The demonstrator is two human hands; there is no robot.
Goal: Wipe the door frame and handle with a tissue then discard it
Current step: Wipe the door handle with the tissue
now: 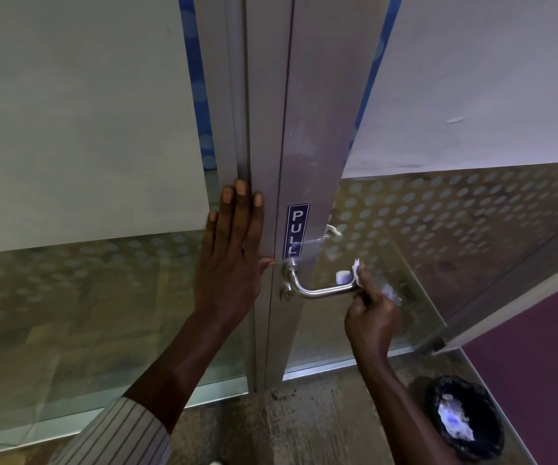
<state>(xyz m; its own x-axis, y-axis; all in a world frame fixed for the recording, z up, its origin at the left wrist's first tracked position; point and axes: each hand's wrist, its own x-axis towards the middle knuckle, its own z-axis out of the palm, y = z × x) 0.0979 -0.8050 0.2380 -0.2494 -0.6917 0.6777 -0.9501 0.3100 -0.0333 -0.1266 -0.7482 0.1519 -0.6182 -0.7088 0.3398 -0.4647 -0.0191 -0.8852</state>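
A brushed aluminium door frame (307, 135) runs up the middle of the view, with a blue PULL sticker (296, 230) on it. Below the sticker a steel lever handle (317, 290) sticks out to the right. My right hand (371, 313) is closed around the free end of the handle, pressing a white crumpled tissue (348, 275) against it. My left hand (234, 260) lies flat and open against the frame post, fingers pointing up, just left of the sticker.
A small bin with a black liner (469, 417) stands on the floor at lower right, with white tissue inside. Frosted dotted glass panels (472, 213) flank the frame. A purple floor area (539, 364) lies to the right.
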